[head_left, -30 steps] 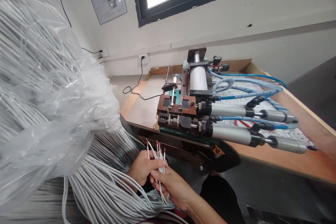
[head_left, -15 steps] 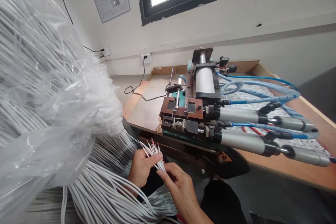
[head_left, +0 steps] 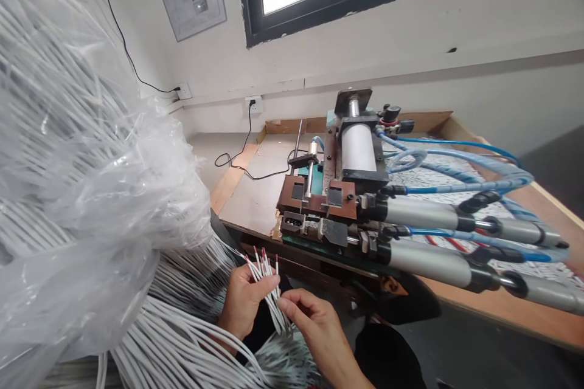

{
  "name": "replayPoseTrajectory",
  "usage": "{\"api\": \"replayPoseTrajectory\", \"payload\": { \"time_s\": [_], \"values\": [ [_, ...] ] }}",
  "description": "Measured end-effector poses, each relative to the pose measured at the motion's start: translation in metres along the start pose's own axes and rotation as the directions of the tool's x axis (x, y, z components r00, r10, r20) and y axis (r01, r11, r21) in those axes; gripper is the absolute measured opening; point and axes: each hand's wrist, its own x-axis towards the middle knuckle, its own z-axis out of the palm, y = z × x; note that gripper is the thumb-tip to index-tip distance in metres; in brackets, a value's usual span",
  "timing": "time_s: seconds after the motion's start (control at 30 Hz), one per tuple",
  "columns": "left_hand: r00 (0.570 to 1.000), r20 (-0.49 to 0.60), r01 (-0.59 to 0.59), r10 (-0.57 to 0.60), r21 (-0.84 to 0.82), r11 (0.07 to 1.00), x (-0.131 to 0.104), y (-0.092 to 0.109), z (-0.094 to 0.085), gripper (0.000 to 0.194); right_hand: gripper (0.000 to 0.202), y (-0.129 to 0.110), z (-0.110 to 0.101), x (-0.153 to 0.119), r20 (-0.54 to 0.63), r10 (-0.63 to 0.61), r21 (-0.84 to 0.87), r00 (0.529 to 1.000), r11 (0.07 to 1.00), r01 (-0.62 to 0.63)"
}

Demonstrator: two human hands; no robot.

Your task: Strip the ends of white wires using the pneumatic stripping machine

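A small bunch of white cables [head_left: 269, 282] with reddish tips stands fanned out in front of the bench. My left hand [head_left: 246, 301] is closed around it, thumb across the cables. My right hand [head_left: 314, 322] is at the bunch's right side, thumb and forefinger pinched at the cables; whether a single cable lies between them is too small to tell. Below and left of the hands, a thick bundle of white cables [head_left: 182, 340] spreads out. Beyond the hands, a machine with brown clamp blocks [head_left: 340, 200] and grey cylinders [head_left: 424, 261] sits at the bench edge.
Clear plastic wrapping [head_left: 118, 194] covers a tall mass of cables on the left. Blue air hoses [head_left: 479, 179] loop over white scraps on the wooden bench [head_left: 506, 298]. A black cord [head_left: 255, 176] lies on the bench, below the wall socket [head_left: 253, 104].
My right hand has shifted slightly down along the bunch, and the cable tips are spread and more upright. The view has moved slightly.
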Motion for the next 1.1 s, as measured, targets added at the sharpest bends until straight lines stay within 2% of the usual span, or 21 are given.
{"api": "replayPoseTrajectory", "payload": {
  "time_s": [0.17,0.37,0.47,0.57,0.73,0.83,1.0,1.1],
  "values": [
    [0.999,-0.044,0.007,-0.009,-0.039,0.999,0.005,0.005,0.001,0.012,0.027,-0.008,-0.001,0.006,-0.002,-0.002,0.142,1.000,0.990,0.003],
    [0.997,-0.065,0.032,-0.042,-0.149,0.988,0.010,0.015,0.006,0.016,0.025,-0.021,-0.007,0.016,-0.179,-0.081,0.257,0.981,0.958,0.126],
    [0.997,-0.076,0.017,-0.034,-0.217,0.976,0.011,0.021,0.010,0.016,0.025,-0.029,-0.007,0.028,-0.228,-0.060,0.384,0.972,0.912,0.146],
    [0.994,-0.101,0.020,-0.048,-0.264,0.964,0.013,0.024,0.014,0.015,0.025,-0.041,-0.005,0.038,-0.251,0.008,0.555,0.968,0.820,0.137],
    [0.986,-0.136,0.055,-0.100,-0.297,0.953,0.018,0.026,0.017,0.013,0.023,-0.058,-0.003,0.048,-0.171,0.181,0.804,0.969,0.594,0.031],
    [0.983,-0.149,0.055,-0.104,-0.301,0.952,0.022,0.026,0.018,0.014,0.024,-0.062,-0.005,0.051,-0.114,0.243,0.856,0.963,0.516,-0.029],
    [0.987,-0.133,0.049,-0.091,-0.293,0.955,0.026,0.025,0.018,0.013,0.025,-0.062,-0.007,0.055,-0.067,0.254,0.884,0.965,0.463,-0.060],
    [0.991,-0.126,0.005,-0.041,-0.270,0.963,0.026,0.025,0.018,0.006,0.023,-0.056,-0.007,0.055,-0.056,0.209,0.856,0.976,0.513,-0.061]
  ]
}}
